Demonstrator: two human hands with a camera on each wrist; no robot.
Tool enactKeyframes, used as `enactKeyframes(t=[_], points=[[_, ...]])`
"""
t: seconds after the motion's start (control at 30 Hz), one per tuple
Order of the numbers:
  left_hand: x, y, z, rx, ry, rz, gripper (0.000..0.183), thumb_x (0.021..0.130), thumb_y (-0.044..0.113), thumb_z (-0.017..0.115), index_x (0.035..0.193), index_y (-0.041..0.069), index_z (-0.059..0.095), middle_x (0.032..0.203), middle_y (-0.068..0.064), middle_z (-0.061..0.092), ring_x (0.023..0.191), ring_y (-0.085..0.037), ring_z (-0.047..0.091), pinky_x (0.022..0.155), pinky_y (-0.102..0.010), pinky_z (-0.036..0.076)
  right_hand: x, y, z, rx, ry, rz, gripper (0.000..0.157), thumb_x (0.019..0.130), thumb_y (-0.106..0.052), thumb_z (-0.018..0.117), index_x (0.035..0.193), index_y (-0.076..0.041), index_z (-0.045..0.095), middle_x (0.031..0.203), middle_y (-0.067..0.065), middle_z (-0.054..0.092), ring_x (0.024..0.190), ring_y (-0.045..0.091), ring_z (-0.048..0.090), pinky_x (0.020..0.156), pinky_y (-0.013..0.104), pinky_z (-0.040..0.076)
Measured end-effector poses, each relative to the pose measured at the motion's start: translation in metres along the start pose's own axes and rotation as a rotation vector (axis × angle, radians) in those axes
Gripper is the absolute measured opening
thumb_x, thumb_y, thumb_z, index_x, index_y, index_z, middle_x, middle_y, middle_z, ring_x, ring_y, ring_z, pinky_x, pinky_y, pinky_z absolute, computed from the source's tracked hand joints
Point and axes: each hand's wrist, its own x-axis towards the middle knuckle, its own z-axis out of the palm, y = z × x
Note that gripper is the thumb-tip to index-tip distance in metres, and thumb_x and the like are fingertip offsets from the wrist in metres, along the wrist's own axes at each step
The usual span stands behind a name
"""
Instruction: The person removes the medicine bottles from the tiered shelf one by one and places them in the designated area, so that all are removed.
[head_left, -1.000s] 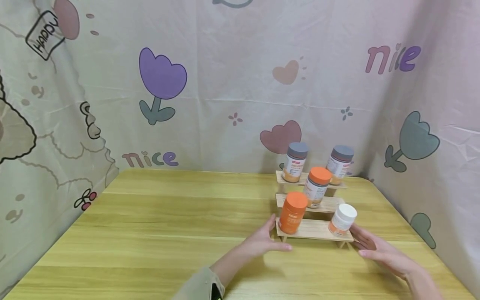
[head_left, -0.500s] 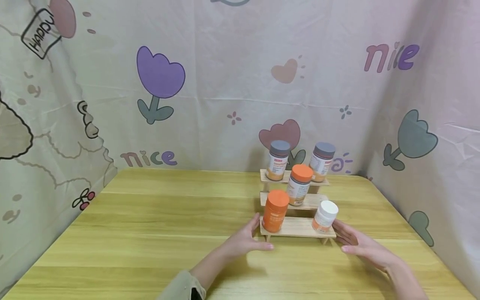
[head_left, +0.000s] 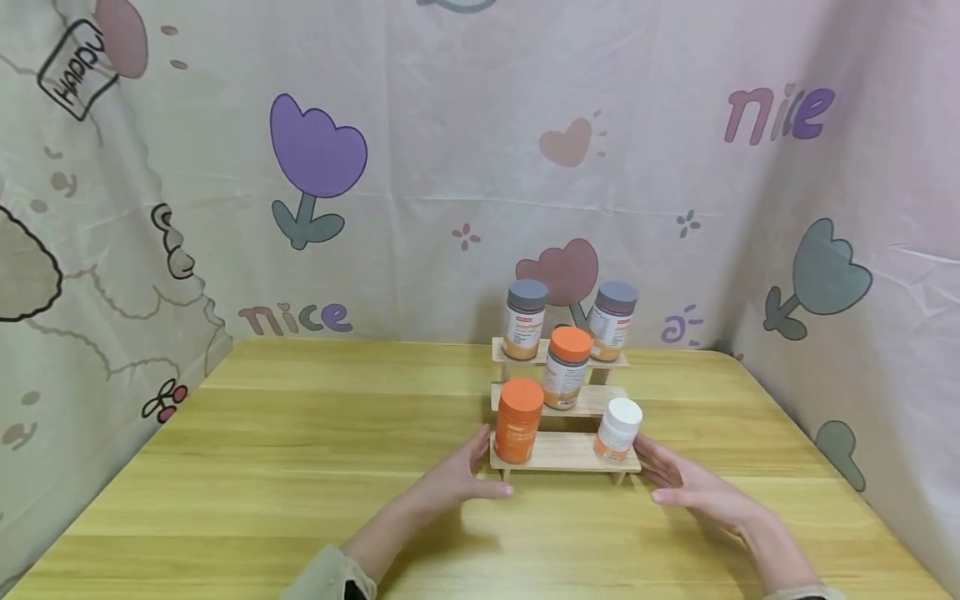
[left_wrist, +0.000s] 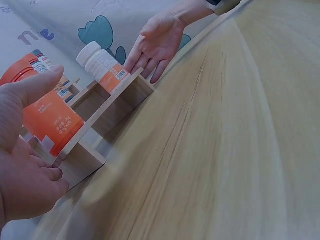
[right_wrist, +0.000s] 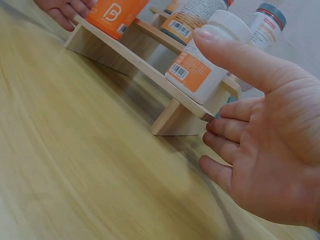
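A three-tier wooden display rack (head_left: 566,454) stands on the table, carrying several upright bottles. An orange bottle (head_left: 517,425) and a small white-capped bottle (head_left: 618,429) share the lowest tier. On the middle tier is an orange-capped bottle (head_left: 567,371); two grey-capped bottles, one left (head_left: 524,321) and one right (head_left: 612,323), are up top. My left hand (head_left: 453,482) lies against the rack's left end, thumb extended in front. At the opposite end, the fingers of my right hand (right_wrist: 265,150) touch or nearly touch the lowest tier, thumb spread in front of the white-capped bottle.
The wooden table (head_left: 300,467) stretches wide to the left of the rack. A patterned cloth (head_left: 420,167) hangs behind it and along both sides. Close behind the top tier is the back cloth.
The rack with its bottles has slid left across the table, with both hands moving along at its ends. The bottles keep their places on the tiers.
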Motion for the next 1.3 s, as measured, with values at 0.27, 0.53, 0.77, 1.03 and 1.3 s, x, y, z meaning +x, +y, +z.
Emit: enactKeyframes(t=[0.27,0.53,0.77,1.03,1.3], points=[[-0.008,-0.001,-0.009,-0.028,-0.004,-0.001,0.101,0.079,0.020,0.074,0.146,-0.005,0.003,0.151,-0.024,0.009,0.137,-0.039,0.014,0.108,-0.051,0.015,0.006,-0.001,0.007,0.015,-0.013,0.041,0.078,0.093,-0.003,0.049,0.141,0.011,-0.011,0.145,0.029,-0.015,0.127,-0.007,0.027,0.101,0.016,0.026],[-0.009,-0.001,-0.014,-0.010,-0.022,-0.005,0.101,0.079,0.020,0.074,0.146,-0.004,0.002,0.151,-0.022,0.007,0.137,-0.038,0.014,0.109,-0.049,0.015,0.006,0.000,0.009,0.033,0.000,0.016,0.078,0.093,-0.005,0.050,0.142,0.010,-0.009,0.145,0.029,-0.015,0.127,-0.006,0.025,0.101,0.015,0.025],[-0.009,0.002,-0.022,0.031,-0.058,0.022,0.100,0.081,0.021,0.072,0.145,-0.005,0.001,0.151,-0.022,0.008,0.137,-0.037,0.016,0.109,-0.046,0.016,0.007,0.002,0.008,0.053,-0.013,-0.001,0.079,0.092,-0.004,0.051,0.142,0.009,-0.010,0.145,0.028,-0.015,0.130,-0.004,0.024,0.104,0.017,0.023],[-0.006,0.008,-0.030,0.038,0.003,0.048,0.094,0.083,0.023,0.070,0.146,-0.005,0.006,0.150,-0.022,0.013,0.136,-0.036,0.018,0.109,-0.046,0.017,0.004,-0.002,0.007,0.041,-0.006,-0.042,0.075,0.092,-0.002,0.049,0.144,0.006,-0.005,0.146,0.026,-0.012,0.133,0.001,0.021,0.103,0.016,0.023],[0.011,0.026,-0.049,-0.013,0.255,0.096,0.080,0.084,0.022,0.068,0.144,-0.003,0.020,0.148,-0.019,0.025,0.134,-0.034,0.026,0.109,-0.042,0.021,0.004,0.000,0.008,0.094,-0.036,-0.089,0.077,0.092,-0.001,0.050,0.141,0.011,-0.008,0.143,0.030,-0.015,0.134,0.000,0.021,0.104,0.016,0.021]])
